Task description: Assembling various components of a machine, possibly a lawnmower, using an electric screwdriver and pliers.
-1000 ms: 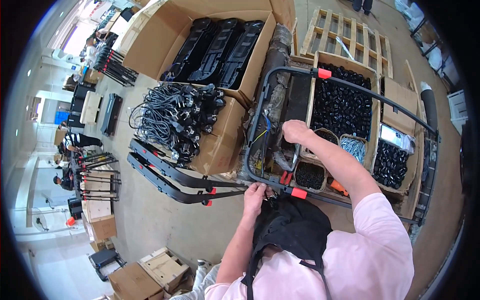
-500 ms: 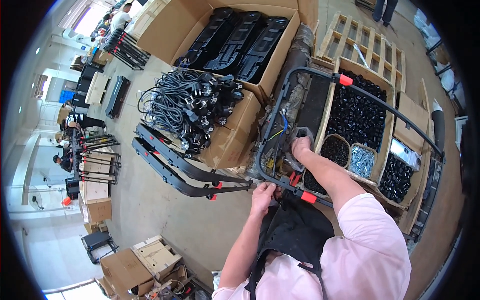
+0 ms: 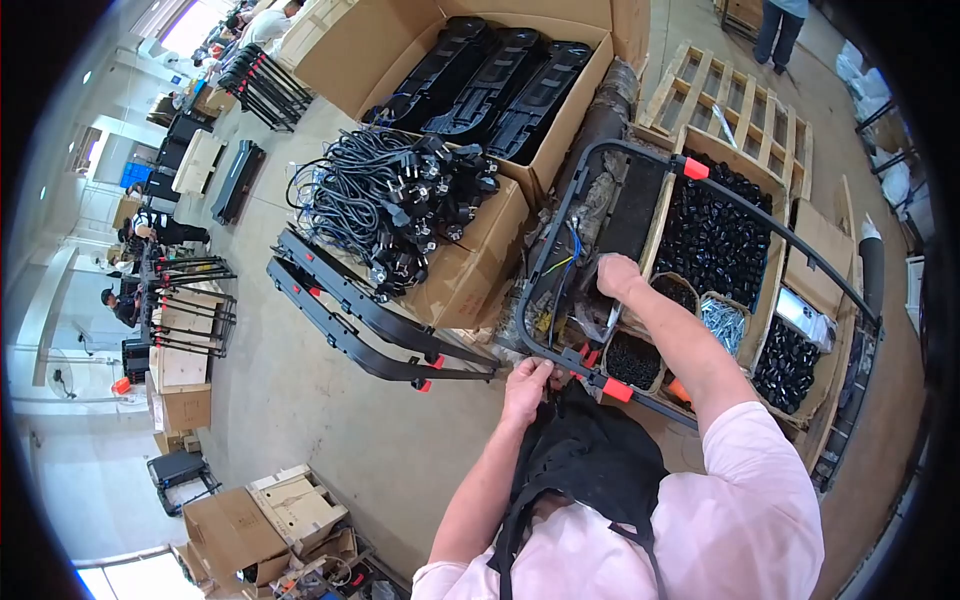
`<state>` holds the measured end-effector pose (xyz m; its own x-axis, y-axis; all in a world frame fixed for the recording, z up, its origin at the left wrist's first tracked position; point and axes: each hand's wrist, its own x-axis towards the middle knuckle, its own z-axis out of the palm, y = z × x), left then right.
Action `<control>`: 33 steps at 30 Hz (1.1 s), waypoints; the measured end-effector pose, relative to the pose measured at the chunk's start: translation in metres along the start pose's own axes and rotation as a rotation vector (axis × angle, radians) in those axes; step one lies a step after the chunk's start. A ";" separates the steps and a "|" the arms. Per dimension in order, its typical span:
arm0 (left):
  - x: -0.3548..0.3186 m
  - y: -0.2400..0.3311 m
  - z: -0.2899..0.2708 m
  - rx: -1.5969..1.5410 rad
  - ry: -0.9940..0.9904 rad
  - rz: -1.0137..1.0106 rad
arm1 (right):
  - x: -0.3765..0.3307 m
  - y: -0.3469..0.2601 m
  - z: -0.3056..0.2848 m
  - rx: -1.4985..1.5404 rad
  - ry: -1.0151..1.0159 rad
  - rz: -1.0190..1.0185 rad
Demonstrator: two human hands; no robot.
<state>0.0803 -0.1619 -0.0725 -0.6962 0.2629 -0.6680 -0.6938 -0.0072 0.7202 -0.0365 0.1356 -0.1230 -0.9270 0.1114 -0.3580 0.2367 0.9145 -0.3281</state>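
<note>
A black tubular frame [image 3: 532,262] with red end pieces lies across the bench in front of me. My left hand [image 3: 526,388] is closed at its near left corner, thumb and fingers pinching the tube. Inside the frame's outline, my right hand [image 3: 620,276] is closed above a crumpled clear plastic bag [image 3: 592,318]. Whatever its fingers hold is hidden. Blue and yellow wires [image 3: 572,252] hang from the frame's left side. Beside my right forearm are bins of small black parts [image 3: 632,360] and silver screws [image 3: 722,324].
A wooden bin of glossy black parts [image 3: 712,232] stands on the right, near a pallet [image 3: 728,100]. Bundled power cords [image 3: 400,205] top a carton on the left, beside two curved black frames [image 3: 350,335]. Behind is a carton of long black housings [image 3: 490,85]. Other people work farther off.
My right hand has come up out of the plastic bag and moved slightly to the right and away. My left hand stays at the frame's corner. The whole view has shifted a little.
</note>
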 end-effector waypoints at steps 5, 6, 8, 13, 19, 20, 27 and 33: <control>0.001 -0.001 -0.002 -0.039 -0.018 -0.017 | 0.005 0.002 -0.017 0.012 -0.039 0.014; 0.000 0.001 -0.001 -0.055 -0.032 -0.016 | 0.007 0.003 -0.019 0.034 -0.026 0.020; 0.000 0.002 0.000 -0.036 -0.039 -0.007 | 0.011 0.012 -0.015 0.070 0.082 0.019; 0.002 -0.006 -0.004 0.024 -0.033 0.031 | 0.007 0.017 -0.037 0.277 -0.147 0.068; -0.001 0.003 -0.005 0.065 -0.068 0.079 | -0.016 0.014 -0.038 0.238 -0.044 0.027; -0.003 0.008 -0.006 0.094 -0.083 0.058 | -0.020 0.014 -0.034 0.135 0.051 -0.041; 0.013 0.002 -0.018 0.088 -0.181 0.044 | -0.035 -0.009 -0.011 -0.128 0.220 -0.051; 0.018 0.003 -0.023 0.082 -0.217 0.055 | -0.044 -0.014 -0.007 -0.139 0.273 -0.036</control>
<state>0.0611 -0.1791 -0.0869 -0.6704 0.4651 -0.5781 -0.6327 0.0486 0.7729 -0.0005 0.1209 -0.0969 -0.9824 0.1615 -0.0939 0.1779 0.9620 -0.2069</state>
